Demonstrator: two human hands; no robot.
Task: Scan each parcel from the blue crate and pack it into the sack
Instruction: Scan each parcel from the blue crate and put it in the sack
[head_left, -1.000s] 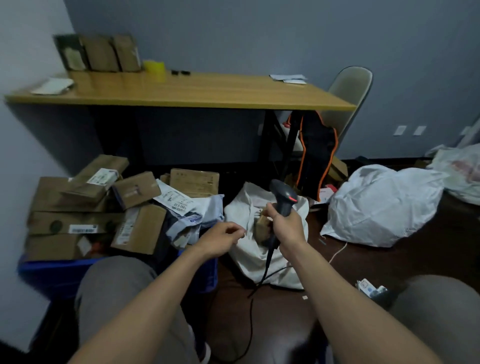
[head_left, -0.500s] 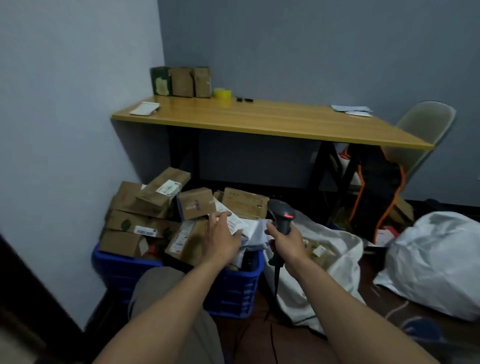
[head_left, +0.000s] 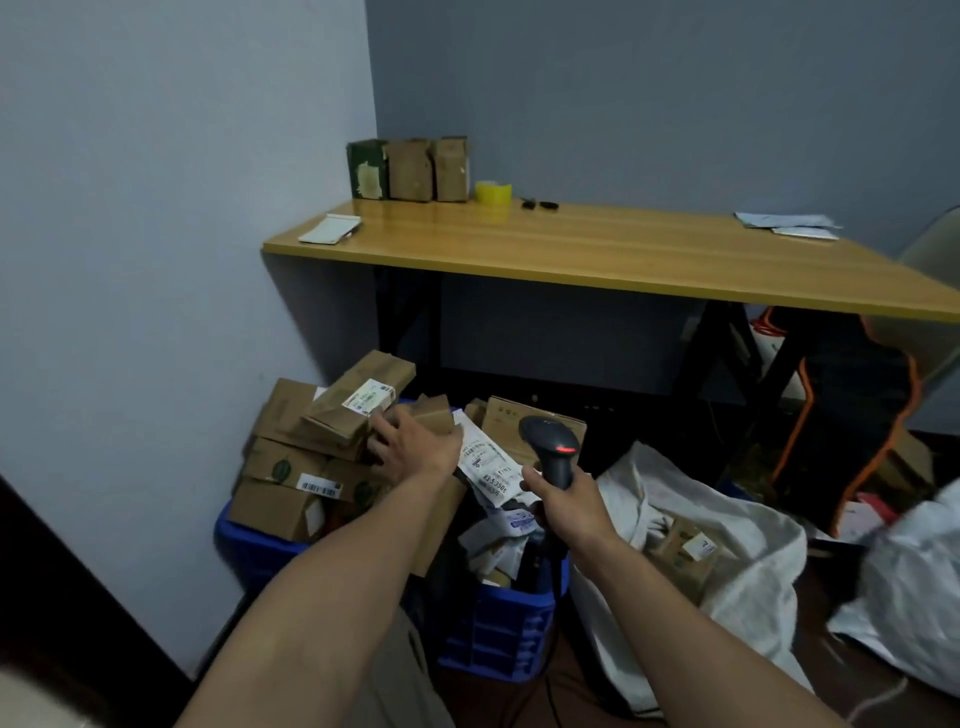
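Left hand (head_left: 415, 448) lay over a small brown parcel (head_left: 435, 414) atop the heaped blue crate (head_left: 498, 626), grip unclear; right hand (head_left: 569, 512) clamped the barcode scanner (head_left: 549, 446). Pulling it free might topple the tilted parcels (head_left: 358, 402) beside it, away from the sack (head_left: 748, 525)

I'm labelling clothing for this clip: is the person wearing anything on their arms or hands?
No. Both forearms are bare to the frame edge, no sleeves showing. The left hand and right hand show no gloves, watch or rings.
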